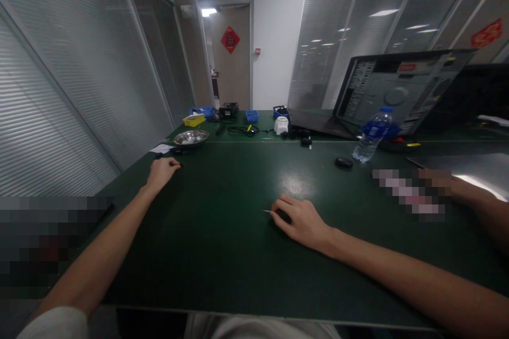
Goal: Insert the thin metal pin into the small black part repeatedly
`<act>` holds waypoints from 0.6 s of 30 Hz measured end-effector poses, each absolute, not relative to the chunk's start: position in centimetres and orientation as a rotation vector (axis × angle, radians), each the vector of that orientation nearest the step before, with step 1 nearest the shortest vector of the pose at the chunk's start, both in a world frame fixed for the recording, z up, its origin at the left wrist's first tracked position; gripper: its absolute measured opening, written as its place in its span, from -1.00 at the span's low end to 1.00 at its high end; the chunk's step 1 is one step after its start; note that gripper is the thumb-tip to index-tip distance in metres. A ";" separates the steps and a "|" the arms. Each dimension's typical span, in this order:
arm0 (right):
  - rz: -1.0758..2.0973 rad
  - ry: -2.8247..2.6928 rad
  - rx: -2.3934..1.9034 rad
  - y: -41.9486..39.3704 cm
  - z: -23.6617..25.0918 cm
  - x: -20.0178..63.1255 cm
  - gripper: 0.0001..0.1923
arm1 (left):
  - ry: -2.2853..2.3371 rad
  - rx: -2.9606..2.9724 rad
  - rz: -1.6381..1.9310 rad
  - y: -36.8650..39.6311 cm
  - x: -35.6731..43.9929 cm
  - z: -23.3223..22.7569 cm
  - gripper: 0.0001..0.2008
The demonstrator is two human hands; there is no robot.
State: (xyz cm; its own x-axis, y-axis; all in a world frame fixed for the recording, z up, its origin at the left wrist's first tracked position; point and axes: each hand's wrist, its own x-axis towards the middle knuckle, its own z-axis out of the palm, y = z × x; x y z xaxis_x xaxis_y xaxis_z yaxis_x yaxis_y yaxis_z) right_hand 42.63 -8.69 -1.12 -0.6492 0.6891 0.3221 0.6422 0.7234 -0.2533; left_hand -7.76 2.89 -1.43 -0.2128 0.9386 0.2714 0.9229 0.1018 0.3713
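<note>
My left hand [161, 174] reaches over the green table's left side. Its fingertips are pinched on a small dark thing [180, 164], too small to name. Just beyond it stands a shiny metal bowl [191, 138], with small items in it, and a white paper [161, 149] lies beside that. In front of me, my right hand [300, 220] rests low over the tabletop with its fingers curled. A thin pale rod [266, 211] sticks out to the left from between its thumb and index finger; the rest of it is hidden by the hand.
A water bottle [371, 135], a black mouse [344, 162] and an opened computer case [392, 95] are at the right. Another person's arm [473, 193] reaches in there, its hand blurred. At the back are a yellow tray [193, 120], a blue tray [252, 116] and cables [242, 130].
</note>
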 end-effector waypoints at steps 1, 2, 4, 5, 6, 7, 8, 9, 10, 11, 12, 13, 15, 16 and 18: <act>0.166 -2.530 -1.038 -8.7 -1.1 42.6 -0.78 | 2.215 1.967 0.739 2.8 -6.3 -1.1 -0.79; 0.169 -2.530 -1.051 -8.7 -1.0 42.6 -0.78 | 2.114 1.988 0.741 2.5 -4.6 -0.8 -0.79; 0.177 -2.529 -1.076 -8.7 -1.0 42.6 -0.79 | 1.870 2.050 0.738 1.5 -0.2 -0.3 -0.81; 0.182 -2.529 -1.087 -8.6 -1.0 42.6 -0.79 | 1.741 2.089 0.732 0.7 2.3 -0.1 -0.82; 0.187 -2.529 -1.096 -8.6 -1.0 42.6 -0.80 | 1.592 2.126 0.723 -0.3 4.9 0.0 -0.82; 0.192 -2.529 -1.104 -8.6 -0.9 42.6 -0.80 | 1.435 2.158 0.716 -1.4 7.3 0.0 -0.82; 0.196 -2.529 -1.110 -8.6 -0.9 42.6 -0.80 | 1.296 2.175 0.727 -2.6 9.7 -0.1 -0.83; 0.197 -2.528 -1.117 -8.7 -0.9 42.6 -0.80 | 1.176 2.189 0.731 -3.8 11.7 -0.2 -0.83; 0.195 -2.523 -1.126 -8.7 -0.9 42.6 -0.80 | 1.090 2.197 0.727 -4.9 13.5 -0.3 -0.83; 0.192 -2.518 -1.136 -8.7 -0.9 42.5 -0.80 | 1.042 2.201 0.728 -6.0 14.9 -0.5 -0.83; 0.189 -2.517 -1.141 -8.7 -0.9 42.5 -0.80 | 1.024 2.204 0.728 -6.8 15.9 -0.6 -0.84; 0.185 -2.516 -1.144 -8.7 -0.9 42.5 -0.80 | 1.027 2.200 0.728 -7.4 16.6 -0.8 -0.84; 0.175 -2.523 -1.135 -8.6 -0.9 42.4 -0.80 | 1.060 2.172 0.731 -8.2 17.2 -0.9 -0.80; 0.171 -2.529 -1.127 -8.6 -0.9 42.4 -0.79 | 1.075 2.153 0.733 -8.3 17.3 -0.9 -0.77; 0.159 -2.531 -1.117 -8.6 -1.0 42.4 -0.78 | 1.087 2.132 0.736 -8.4 17.2 -0.9 -0.69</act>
State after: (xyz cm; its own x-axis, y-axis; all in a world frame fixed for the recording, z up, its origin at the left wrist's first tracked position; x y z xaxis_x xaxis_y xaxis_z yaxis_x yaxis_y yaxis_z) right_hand 42.44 -8.64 -1.02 -0.6181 0.7321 0.2863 0.6905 0.6797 -0.2475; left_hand 17.17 -8.40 -0.88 0.5042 0.8417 0.1932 0.4917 -0.4637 0.7370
